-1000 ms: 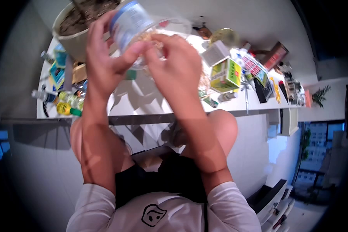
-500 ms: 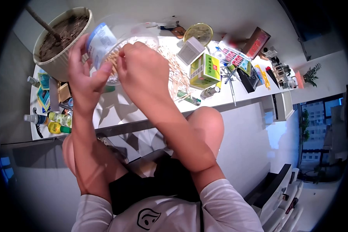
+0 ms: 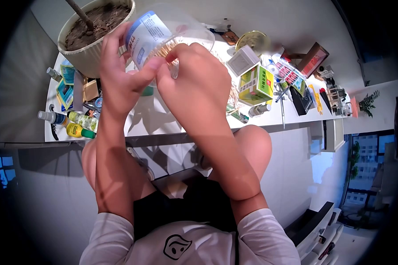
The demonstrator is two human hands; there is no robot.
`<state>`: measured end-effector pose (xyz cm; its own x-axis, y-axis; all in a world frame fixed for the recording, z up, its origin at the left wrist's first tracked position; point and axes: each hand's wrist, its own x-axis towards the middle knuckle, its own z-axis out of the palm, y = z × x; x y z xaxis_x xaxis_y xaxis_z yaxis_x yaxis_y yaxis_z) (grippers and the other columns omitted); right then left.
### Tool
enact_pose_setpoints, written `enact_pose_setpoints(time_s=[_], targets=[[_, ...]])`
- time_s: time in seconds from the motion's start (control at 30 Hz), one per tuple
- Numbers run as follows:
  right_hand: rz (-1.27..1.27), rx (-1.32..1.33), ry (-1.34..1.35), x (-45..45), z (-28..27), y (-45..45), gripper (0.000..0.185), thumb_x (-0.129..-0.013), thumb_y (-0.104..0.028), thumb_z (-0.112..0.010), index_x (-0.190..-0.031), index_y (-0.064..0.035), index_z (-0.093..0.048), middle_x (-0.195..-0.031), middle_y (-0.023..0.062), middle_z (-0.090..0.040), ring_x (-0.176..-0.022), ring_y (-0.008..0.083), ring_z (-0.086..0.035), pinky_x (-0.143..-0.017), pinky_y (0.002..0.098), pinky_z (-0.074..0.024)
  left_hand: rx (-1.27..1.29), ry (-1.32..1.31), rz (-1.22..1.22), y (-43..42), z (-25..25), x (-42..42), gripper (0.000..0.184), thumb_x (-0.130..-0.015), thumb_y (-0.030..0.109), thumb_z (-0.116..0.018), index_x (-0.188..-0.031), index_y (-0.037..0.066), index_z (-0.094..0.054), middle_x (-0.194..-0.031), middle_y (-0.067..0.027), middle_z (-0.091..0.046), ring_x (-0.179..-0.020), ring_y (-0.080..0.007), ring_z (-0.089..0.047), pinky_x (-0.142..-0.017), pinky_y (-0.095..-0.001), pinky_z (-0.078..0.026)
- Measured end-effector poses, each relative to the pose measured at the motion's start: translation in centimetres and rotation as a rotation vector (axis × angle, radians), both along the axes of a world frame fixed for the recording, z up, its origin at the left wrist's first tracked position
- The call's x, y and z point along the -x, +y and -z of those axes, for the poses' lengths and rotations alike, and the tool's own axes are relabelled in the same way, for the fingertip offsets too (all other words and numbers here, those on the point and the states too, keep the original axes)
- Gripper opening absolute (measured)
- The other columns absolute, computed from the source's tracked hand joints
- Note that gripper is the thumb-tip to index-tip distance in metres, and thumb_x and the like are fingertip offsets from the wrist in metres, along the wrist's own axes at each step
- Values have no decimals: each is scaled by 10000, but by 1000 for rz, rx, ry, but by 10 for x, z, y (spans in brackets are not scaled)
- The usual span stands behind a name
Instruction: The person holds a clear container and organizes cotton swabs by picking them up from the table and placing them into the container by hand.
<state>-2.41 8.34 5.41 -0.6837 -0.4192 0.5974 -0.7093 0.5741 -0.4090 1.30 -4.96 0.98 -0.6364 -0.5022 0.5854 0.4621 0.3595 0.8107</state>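
Note:
My left hand [image 3: 124, 75] is closed around a clear plastic tub [image 3: 188, 24] with a blue and white label [image 3: 148, 35]. The tub is tilted, its mouth towards my right hand. Inside it lies a bunch of cotton swabs [image 3: 169, 46]. At the tub's mouth, my right hand [image 3: 199, 81] has its fingers curled in against the swabs; its fingertips are partly hidden. More loose cotton swabs [image 3: 232, 100] are spread on the white table [image 3: 152, 119] behind and beside my right hand.
A large potted plant [image 3: 82, 55] stands at the back left. Small bottles, among them a yellow one [image 3: 77, 130], lie at the left edge. To the right are a green and yellow box [image 3: 256, 84], a white box [image 3: 243, 61], a round gold-rimmed item [image 3: 252, 42] and a black box [image 3: 300, 102].
The view has shifted, so the table and its contents sit further right. My left hand still holds the tub, and my right hand stays at its mouth with the fingers curled.

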Motion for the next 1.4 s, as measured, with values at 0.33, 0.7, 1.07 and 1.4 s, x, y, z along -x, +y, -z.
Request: enact_pose_setpoints(time_s=[0.33,0.7,1.07,1.4], targets=[[-145,359,33,19,30,26,202,-780,-117,-634,-601,-51,-566,-547,86,-504,-482,261,-504,-457,343,-372,-14,54,-36,-15,-7,-6,747,-747,323,-748,-1274,-84,-410,-1170,-164,-472,-1101,-237,-499,-938,-367,-444],[-123,-148,-165,37,136,-1,169,-748,-148,-637,-714,8,-581,-704,171,-584,-669,331,-584,-618,416,-482,63,-24,-170,-20,-10,-14,745,-830,467,-596,-1291,-90,-417,-1164,-165,-546,-1084,-200,-516,-971,-306,-363],[-158,-291,42,33,144,-2,110,-659,-30,-575,-735,23,-516,-688,180,-535,-640,303,-548,-593,387,-472,-23,53,-66,-19,-7,-8,793,-734,387,-755,-1268,-90,-417,-1177,-168,-475,-1091,-217,-507,-945,-360,-437],[3,-13,-143,57,84,14,111,-885,-92,-510,-895,-4,-578,-729,199,-618,-651,363,-607,-620,409,-482,-109,53,-78,-17,-15,-14,787,-739,393,-758,-1262,-89,-423,-1166,-172,-485,-1079,-217,-515,-948,-353,-436]])
